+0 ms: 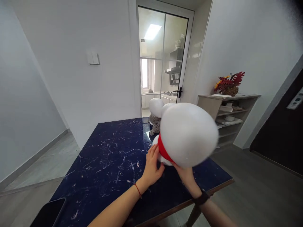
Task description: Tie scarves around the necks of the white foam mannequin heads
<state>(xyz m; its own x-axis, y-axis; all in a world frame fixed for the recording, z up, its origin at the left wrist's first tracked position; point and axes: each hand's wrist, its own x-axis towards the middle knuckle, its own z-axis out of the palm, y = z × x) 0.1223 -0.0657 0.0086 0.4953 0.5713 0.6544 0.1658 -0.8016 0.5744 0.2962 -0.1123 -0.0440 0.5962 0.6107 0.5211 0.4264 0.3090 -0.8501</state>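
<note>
A white snowman-like figure (pixel 189 134) with a big smooth round head leans to the right near the table's right side. Round its neck runs a red band (pixel 163 148), with a smaller white base below. My left hand (pixel 152 165) holds the figure's left side at the band and base, fingers curved against it. From the near side, my right hand (pixel 186 176) grips at the band under the head, its fingertips hidden. Just behind stands a second white ball-headed figure (pixel 156 107) wrapped in grey knitted cloth (pixel 155 123), partly covered by the big head.
Both figures are on a dark blue marbled table (pixel 113 157). A black phone (pixel 48 212) is at its near left corner. Behind are a glass door (pixel 151 75) and a wall; a shelf unit (pixel 209 107) with a flower basket (pixel 229 90) stands at right.
</note>
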